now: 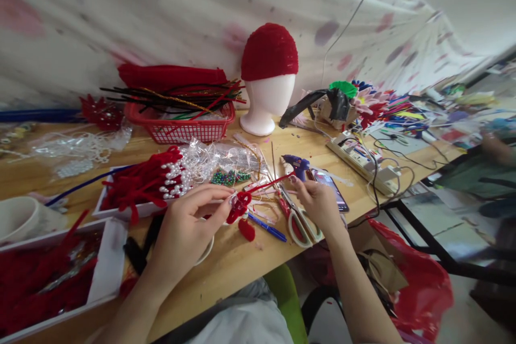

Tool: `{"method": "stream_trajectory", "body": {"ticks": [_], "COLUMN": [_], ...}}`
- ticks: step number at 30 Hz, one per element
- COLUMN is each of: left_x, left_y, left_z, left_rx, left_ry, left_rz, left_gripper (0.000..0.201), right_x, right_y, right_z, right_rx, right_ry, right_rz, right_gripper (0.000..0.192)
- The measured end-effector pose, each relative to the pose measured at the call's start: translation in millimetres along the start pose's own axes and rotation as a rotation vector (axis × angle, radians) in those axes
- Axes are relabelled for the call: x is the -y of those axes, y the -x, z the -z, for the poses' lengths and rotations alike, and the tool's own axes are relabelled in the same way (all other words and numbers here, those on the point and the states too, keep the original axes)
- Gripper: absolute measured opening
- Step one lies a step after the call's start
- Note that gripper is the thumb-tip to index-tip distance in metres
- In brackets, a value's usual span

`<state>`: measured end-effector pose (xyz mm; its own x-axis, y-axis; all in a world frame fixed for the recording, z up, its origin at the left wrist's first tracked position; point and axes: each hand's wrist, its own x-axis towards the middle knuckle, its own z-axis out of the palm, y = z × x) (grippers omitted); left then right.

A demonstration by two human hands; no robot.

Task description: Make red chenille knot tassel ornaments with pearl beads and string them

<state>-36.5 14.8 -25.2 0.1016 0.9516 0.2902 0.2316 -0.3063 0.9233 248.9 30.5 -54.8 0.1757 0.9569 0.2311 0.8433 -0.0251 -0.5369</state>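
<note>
Grey cloth over the person's lap [242, 322] fills the bottom edge, just under the rim of the wooden table [226, 269]. Above it the left hand [185, 231] curls almost closed, its thumb and forefinger pinching a red pipe-cleaner piece [239, 207] at its coiled, fuzzy knot. From that knot a straight red stem runs up and to the right, and the right hand [316, 201] pinches the far end of it between closed fingertips. A small red fuzzy bit [246, 230] lies on the table just below the knot. The piece hangs a little above the tabletop, between the two hands, over a blue pen [268, 227] and beside scissors [296, 217] with red and white handles. A blue glue gun [296, 164] and a phone [332, 188] lie just behind the right hand. To the left sits a white tray [116, 209] with red pipe-cleaner shapes and pearl beads. Farther back stand a red basket [181, 129] of pipe cleaners and a white foam head [268, 102] wearing a red cap [269, 51]. A power strip [358, 158] lies to the right.
</note>
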Motion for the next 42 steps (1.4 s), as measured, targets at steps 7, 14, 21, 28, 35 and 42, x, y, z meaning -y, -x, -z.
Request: {"method": "stream_trajectory", "body": {"ticks": [7, 14, 21, 28, 35, 42], "left_x": [-0.2, 3.1, 7.7, 6.0, 6.2, 3.5], "left_y": [-1.7, -0.9, -2.0, -3.9, -4.2, -6.0], "left_z": [1.5, 6.6, 7.1, 6.7, 6.3, 5.3], "left_rx": [0.029, 0.015, 0.029, 0.039, 0.049, 0.059], "left_ry": [-0.024, -0.027, -0.024, -0.015, -0.017, -0.044], "left_rz": [0.001, 0.003, 0.018, 0.042, 0.048, 0.061], "left_gripper": [0.014, 0.012, 0.010, 0.010, 0.010, 0.010], "right_x": [4.7, -8.4, -13.1, -20.1, -24.0, -30.0], "right_y": [-4.6, -8.0, -2.5, -11.5, -19.2, -6.4], "right_z": [-25.3, -10.3, -6.8, -18.8, -10.9, 2.7], "right_rx": [0.125, 0.264, 0.315, 0.307, 0.380, 0.206], "right_ry": [0.061, -0.212, -0.634, -0.575, -0.368, -0.067], "right_rz": [-0.030, -0.036, -0.087, -0.117, -0.005, 0.073], "right_gripper": [0.024, 0.022, 0.034, 0.035, 0.029, 0.020]}}
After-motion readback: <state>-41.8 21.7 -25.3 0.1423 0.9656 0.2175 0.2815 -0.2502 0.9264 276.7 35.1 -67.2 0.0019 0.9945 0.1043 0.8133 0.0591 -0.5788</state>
